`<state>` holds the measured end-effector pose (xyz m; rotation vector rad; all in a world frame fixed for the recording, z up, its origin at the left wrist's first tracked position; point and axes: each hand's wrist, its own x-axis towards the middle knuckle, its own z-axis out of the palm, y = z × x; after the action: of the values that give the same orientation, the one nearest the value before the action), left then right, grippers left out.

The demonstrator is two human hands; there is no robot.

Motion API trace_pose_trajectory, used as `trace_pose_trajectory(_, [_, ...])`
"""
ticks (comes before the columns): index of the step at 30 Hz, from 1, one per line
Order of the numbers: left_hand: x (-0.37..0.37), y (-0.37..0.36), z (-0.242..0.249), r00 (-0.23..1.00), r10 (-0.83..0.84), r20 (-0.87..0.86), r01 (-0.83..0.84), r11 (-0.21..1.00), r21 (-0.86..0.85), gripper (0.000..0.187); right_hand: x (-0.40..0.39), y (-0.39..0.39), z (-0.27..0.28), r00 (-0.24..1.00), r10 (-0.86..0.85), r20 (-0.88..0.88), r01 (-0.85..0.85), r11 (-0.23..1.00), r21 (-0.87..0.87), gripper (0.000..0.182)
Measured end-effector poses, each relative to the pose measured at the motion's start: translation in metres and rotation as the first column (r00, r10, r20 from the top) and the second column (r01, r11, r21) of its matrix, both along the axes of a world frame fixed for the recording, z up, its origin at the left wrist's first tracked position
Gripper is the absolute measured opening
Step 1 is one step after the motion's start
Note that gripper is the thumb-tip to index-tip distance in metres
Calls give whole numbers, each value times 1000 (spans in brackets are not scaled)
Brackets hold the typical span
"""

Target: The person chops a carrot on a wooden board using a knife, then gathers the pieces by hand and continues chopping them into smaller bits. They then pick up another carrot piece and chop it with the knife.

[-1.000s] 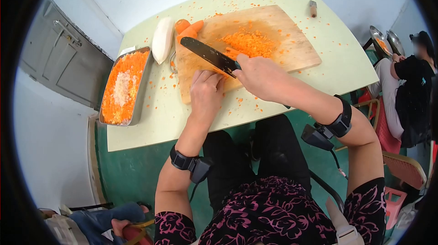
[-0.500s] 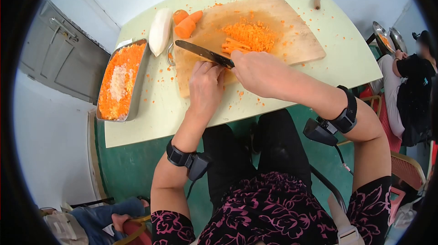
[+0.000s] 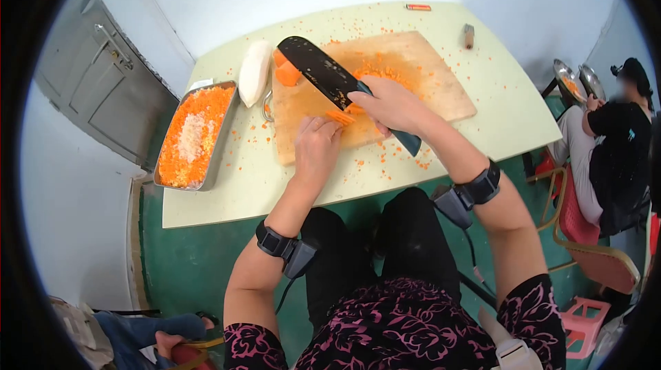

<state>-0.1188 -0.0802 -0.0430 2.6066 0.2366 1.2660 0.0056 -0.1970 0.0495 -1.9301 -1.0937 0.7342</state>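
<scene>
My right hand (image 3: 394, 105) grips a kitchen knife (image 3: 320, 74) by its dark teal handle. The black blade is turned so its broad face shows, pointing up and left over the cutting board (image 3: 441, 88). Carrot sticks (image 3: 339, 117) lie at the fingertips of my left hand (image 3: 317, 148), whose fingers are closed against them at the board's near side. Behind the knife, chopped carrot (image 3: 389, 70) is partly hidden by the blade and my right hand. Larger carrot pieces (image 3: 288, 74) sit by the blade's left side.
A metal tray (image 3: 219, 156) of chopped carrot with a pale heap stands at left. Near it lies a peeled white radish (image 3: 255, 70). A red cutter (image 3: 418, 7) and a small wooden-handled tool (image 3: 469, 36) are toward the back. Another person (image 3: 620, 136) sits at right.
The knife has turned from nearly edge-on to showing its broad face, and its handle now points toward me. My left hand stays near the same carrot sticks. The camera view has shifted slightly.
</scene>
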Motion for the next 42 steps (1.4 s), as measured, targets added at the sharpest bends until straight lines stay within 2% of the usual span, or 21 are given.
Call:
trace_pose_trajectory(4, [13, 2, 3, 999, -11, -44, 8, 997, -80, 7, 8, -9, -18, 939, -44, -342, 102, 983, 155, 21])
trace_pose_trajectory(6, [15, -1, 10, 997, 1, -76, -32, 910, -414, 7, 11, -13, -24, 880, -45, -473, 149, 972, 185, 20])
trace_pose_trajectory(8, [18, 2, 17, 998, 7, -61, -47, 729, -683, 13, 14, -18, -26, 823, -38, -566, 178, 965, 194, 19])
trace_pose_trajectory(10, [18, 11, 23, 999, 33, -9, -24, 489, -872, 24, 16, -23, -27, 766, 23, -643, 164, 959, 230, 20])
trace_pose_trajectory(11, [21, 12, 25, 991, -18, 133, 132, 308, -942, 32, 18, -24, -31, 742, 52, -668, 157, 956, 249, 20])
trace_pose_trajectory(13, [28, 17, 34, 908, -32, 418, 414, -95, -906, 46, 20, -24, -34, 706, 93, -702, 145, 952, 271, 21])
trace_pose_trajectory(16, [33, 20, 47, 741, -304, 599, 414, -495, -764, 57, 18, -24, -36, 667, 131, -733, 124, 951, 283, 22])
trace_pose_trajectory(19, [35, 9, 58, 723, -314, 615, 390, -550, -739, 58, 18, -26, -38, 640, 154, -752, 118, 948, 295, 22])
trace_pose_trajectory(22, [35, 1, 60, 804, -284, 523, 362, -465, -808, 53, 19, -30, -43, 638, 141, -757, 141, 945, 295, 23])
trace_pose_trajectory(25, [35, 9, 51, 814, -284, 507, 327, -498, -803, 41, 22, -30, -48, 654, 119, -747, 160, 944, 290, 23])
trace_pose_trajectory(28, [36, 19, 45, 858, -253, 447, 306, -446, -841, 34, 24, -31, -48, 685, 91, -723, 192, 934, 300, 23])
trace_pose_trajectory(31, [32, 20, 51, 867, -228, 442, 304, -459, -835, 29, 30, -32, -53, 695, 84, -714, 232, 914, 334, 23])
trace_pose_trajectory(34, [32, 25, 49, 895, -224, 385, 279, -391, -877, 29, 30, -35, -53, 691, 67, -720, 247, 914, 322, 23])
trace_pose_trajectory(37, [34, 34, 47, 923, -323, 208, 198, -62, -978, 27, 34, -36, -61, 674, 126, -728, 281, 868, 410, 25])
trace_pose_trajectory(38, [35, 34, 46, 934, -350, 65, 130, 167, -977, 25, 32, -37, -63, 665, 111, -739, 322, 850, 417, 25])
trace_pose_trajectory(40, [39, 29, 53, 926, -310, -216, 11, 595, -804, 23, 31, -39, -61, 650, 86, -755, 399, 807, 435, 25])
trace_pose_trajectory(42, [45, 35, 51, 873, -335, -356, 97, 832, -546, 29, 35, -41, -62, 608, 60, -792, 473, 774, 421, 25])
